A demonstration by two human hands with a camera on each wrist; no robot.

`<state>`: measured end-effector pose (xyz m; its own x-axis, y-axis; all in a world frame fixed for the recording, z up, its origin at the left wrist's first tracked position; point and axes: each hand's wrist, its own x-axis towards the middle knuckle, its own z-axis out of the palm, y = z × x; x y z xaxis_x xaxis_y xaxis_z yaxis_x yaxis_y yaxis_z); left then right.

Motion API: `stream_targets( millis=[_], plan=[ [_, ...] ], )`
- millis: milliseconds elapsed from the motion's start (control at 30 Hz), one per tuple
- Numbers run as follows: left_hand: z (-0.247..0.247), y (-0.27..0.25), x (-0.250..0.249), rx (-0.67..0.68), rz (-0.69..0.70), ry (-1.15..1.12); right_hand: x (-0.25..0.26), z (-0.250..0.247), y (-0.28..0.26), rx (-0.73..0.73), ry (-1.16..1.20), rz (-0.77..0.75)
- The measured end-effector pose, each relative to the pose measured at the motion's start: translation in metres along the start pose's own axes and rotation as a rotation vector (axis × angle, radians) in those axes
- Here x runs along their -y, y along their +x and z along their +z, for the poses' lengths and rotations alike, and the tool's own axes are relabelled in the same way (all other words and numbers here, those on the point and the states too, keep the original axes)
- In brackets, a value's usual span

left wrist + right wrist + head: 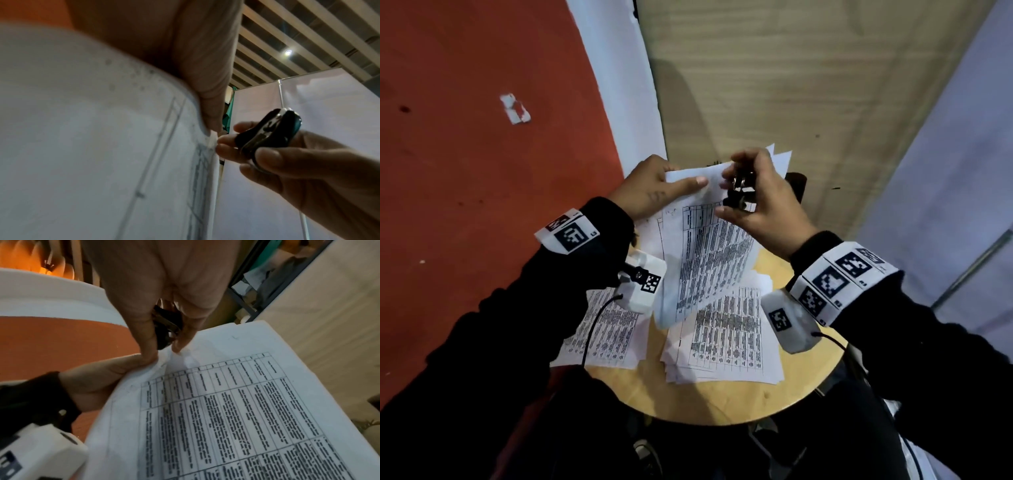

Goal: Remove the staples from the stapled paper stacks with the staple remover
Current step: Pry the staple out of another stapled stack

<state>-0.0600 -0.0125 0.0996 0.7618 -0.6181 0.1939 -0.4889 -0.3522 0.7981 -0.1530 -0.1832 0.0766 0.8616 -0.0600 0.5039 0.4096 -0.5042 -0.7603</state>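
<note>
A stapled paper stack (pixel 705 246) with printed tables is lifted above the round wooden table (pixel 722 401). My left hand (pixel 681 178) grips its top left part, thumb on top and fingers underneath. My right hand (pixel 736 186) grips the black and metal staple remover (pixel 739 193) at the stack's top corner. In the right wrist view the staple remover (pixel 164 327) sits between thumb and fingers, whose tips touch the paper stack (pixel 226 402) at its crumpled corner. The left wrist view shows the staple remover (pixel 269 133) squeezed together beside the paper stack (pixel 82 146). No staple is visible.
Two more printed paper stacks lie on the table, one at the front right (pixel 726 339) and one at the left (pixel 602 329) overhanging the edge. More sheets and a dark object (pixel 796 185) lie behind my right hand. Red floor lies left, white partitions right.
</note>
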Motion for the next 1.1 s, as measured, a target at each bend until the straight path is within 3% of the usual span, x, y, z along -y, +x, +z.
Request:
stream_targets(
  millis=[67, 267, 433, 1100],
  plan=[
    [-0.001, -0.003, -0.005, 0.009, 0.006, -0.014, 0.002, -0.002, -0.004, -0.060, 0.009, -0.041],
    [0.002, -0.009, -0.018, 0.050, 0.004, -0.137, -0.001, -0.011, -0.012, -0.123, -0.270, -0.309],
    [0.004, -0.012, -0.030, 0.121, 0.003, -0.172, 0.000, -0.015, -0.016, -0.141, -0.311, -0.378],
    [0.008, -0.021, -0.045, 0.123, 0.005, -0.219, -0.002, -0.019, -0.017, -0.167, -0.445, -0.474]
  ],
)
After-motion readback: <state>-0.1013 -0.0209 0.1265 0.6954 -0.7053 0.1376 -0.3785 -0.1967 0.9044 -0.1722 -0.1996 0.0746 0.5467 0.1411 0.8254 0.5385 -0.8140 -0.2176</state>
